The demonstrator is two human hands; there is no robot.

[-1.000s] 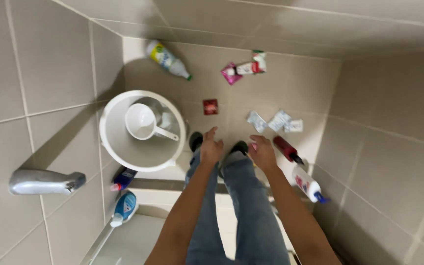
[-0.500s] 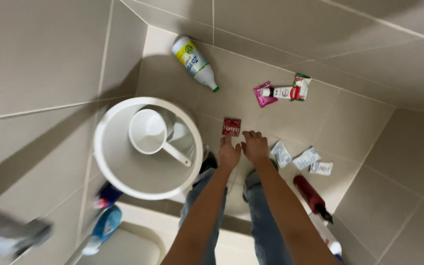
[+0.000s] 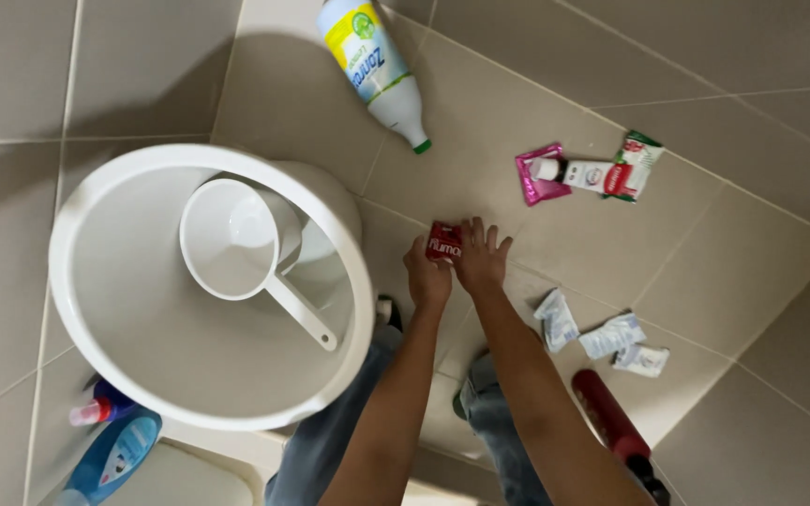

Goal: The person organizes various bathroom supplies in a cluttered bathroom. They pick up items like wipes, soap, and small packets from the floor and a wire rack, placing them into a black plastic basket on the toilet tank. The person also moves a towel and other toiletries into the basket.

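Observation:
A small red sachet [image 3: 443,241] lies on the beige tiled floor between my two hands. My left hand [image 3: 427,278] pinches its lower left edge with curled fingers. My right hand [image 3: 481,258] rests on its right edge with fingers spread over the tile. My arms reach down from above my jeans-clad legs.
A large white basin [image 3: 124,370] with a white scoop [image 3: 236,239] stands at left. A white and yellow bottle [image 3: 375,67] lies on the floor above. Pink, white and green sachets [image 3: 585,174] lie at right, white sachets [image 3: 611,335] and a dark red bottle [image 3: 611,426] lower right, blue bottles [image 3: 110,450] lower left.
My hands have moved forward over the floor from near my knees to the red sachet and taken hold of it. The view has tilted and come closer to the floor.

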